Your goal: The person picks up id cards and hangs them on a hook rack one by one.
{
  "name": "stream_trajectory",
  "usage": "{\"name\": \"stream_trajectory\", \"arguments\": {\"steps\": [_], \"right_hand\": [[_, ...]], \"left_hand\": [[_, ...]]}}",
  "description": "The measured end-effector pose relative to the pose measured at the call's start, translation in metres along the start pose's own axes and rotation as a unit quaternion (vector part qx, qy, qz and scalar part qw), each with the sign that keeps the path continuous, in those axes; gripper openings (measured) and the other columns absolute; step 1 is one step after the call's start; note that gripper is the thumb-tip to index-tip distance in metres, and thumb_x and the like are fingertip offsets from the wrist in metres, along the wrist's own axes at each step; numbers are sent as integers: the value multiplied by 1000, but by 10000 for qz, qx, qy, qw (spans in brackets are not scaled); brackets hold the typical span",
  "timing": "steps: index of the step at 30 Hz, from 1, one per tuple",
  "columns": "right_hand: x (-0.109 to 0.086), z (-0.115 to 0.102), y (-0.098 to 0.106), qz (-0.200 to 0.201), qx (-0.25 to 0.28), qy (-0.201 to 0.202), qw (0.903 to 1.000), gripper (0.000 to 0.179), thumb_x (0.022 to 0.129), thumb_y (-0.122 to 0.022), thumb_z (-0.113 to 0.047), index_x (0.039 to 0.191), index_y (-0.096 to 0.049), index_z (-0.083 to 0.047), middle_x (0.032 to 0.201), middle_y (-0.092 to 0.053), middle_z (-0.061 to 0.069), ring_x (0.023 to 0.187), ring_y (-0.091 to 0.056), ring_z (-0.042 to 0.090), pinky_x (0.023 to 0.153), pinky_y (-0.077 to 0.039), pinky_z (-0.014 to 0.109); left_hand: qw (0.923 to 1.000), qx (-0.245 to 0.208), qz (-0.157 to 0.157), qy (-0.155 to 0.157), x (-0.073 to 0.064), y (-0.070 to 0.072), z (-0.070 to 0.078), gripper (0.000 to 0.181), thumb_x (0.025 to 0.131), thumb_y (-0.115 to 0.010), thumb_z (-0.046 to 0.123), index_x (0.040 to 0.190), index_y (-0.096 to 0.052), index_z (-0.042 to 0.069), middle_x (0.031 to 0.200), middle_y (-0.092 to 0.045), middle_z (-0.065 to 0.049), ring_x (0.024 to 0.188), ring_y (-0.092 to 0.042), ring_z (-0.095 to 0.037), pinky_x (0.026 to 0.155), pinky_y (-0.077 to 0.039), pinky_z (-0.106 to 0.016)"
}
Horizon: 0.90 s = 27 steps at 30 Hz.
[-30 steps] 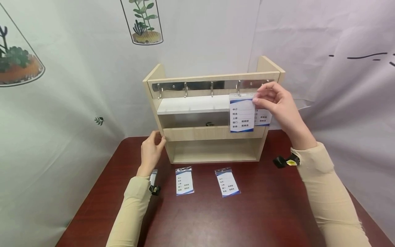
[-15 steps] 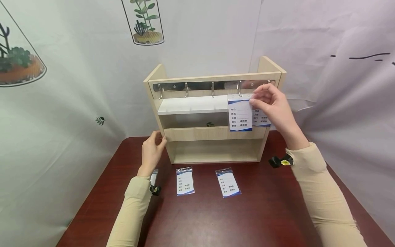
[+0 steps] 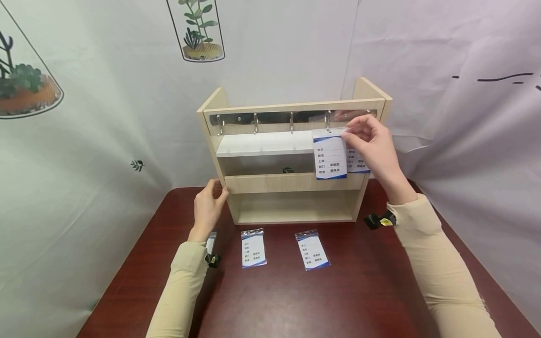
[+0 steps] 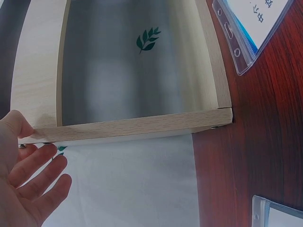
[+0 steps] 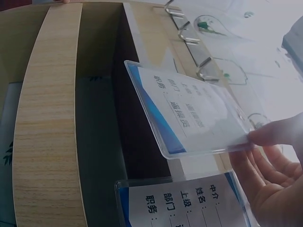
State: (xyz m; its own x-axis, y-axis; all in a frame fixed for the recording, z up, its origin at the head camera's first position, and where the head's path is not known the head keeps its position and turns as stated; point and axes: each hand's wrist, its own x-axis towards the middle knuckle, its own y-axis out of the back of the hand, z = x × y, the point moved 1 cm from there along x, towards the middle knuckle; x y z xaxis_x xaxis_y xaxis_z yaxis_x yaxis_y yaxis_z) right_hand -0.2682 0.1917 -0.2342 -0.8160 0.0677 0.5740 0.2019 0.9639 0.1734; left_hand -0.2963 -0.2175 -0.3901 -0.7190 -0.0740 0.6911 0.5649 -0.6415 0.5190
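My right hand (image 3: 375, 148) pinches the upper right corner of a clear-sleeved ID badge (image 3: 329, 157) between thumb and fingers. The badge's top edge is at a metal hook (image 3: 328, 121), second from the right on the rail; whether the hook passes through its slot cannot be told. Partly behind it, another ID badge (image 5: 180, 203) hangs at the right end, its top hidden by my hand. My left hand (image 3: 207, 206) grips the left side panel of the wooden shelf (image 3: 291, 183). In the left wrist view, the thumb (image 4: 19, 124) lies on the panel's front side, fingers beyond it.
Two ID badges (image 3: 253, 249) (image 3: 313, 250) lie on the dark red table (image 3: 321, 300) before the shelf. A third badge (image 3: 211, 241) is partly covered by my left wrist. Several hooks line the metal rail (image 3: 270, 117). A pale cloth backdrop (image 3: 287, 51) stands behind.
My right hand and the badge have shifted slightly left against the hook, and the right forearm has swung inward. My left hand keeps its grip on the shelf.
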Motion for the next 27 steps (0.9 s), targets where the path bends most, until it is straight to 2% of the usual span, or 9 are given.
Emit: {"name": "stream_trajectory", "arguments": {"steps": [5,13,20,27], "right_hand": [[-1,-1,-2,160,-276,-4,9995,19,90,-73,-7,107,-64,-5,86,-69,-7,74,-65,7,69,-52,19],[-3,-5,-6,477,-833,32,9954,21,90,-72,-10,109,-67,-3,91,-73,6,72,-65,5,67,-49,17],[-4,-8,-7,647,-1295,85,9894,20,90,-72,-14,108,-71,-5,89,-74,4,72,-63,3,66,-44,18],[-4,-9,-7,682,-1453,36,9870,20,90,-71,-15,107,-73,-6,87,-74,2,71,-62,3,66,-41,20]], "left_hand": [[10000,-21,-10,-13,-1,-1,0,21,93,-66,15,110,-67,3,96,-74,-16,85,-70,-37,71,-52,-50],[10000,7,-39,50,0,-1,-1,20,94,-67,15,111,-67,4,97,-74,-15,84,-69,-33,72,-52,-50],[10000,7,29,-14,0,-1,-2,20,93,-66,16,110,-67,4,95,-74,-14,82,-69,-32,71,-51,-49],[10000,-13,22,-2,-1,0,-1,21,93,-68,15,110,-67,3,96,-74,-15,83,-69,-33,71,-51,-49]]}}
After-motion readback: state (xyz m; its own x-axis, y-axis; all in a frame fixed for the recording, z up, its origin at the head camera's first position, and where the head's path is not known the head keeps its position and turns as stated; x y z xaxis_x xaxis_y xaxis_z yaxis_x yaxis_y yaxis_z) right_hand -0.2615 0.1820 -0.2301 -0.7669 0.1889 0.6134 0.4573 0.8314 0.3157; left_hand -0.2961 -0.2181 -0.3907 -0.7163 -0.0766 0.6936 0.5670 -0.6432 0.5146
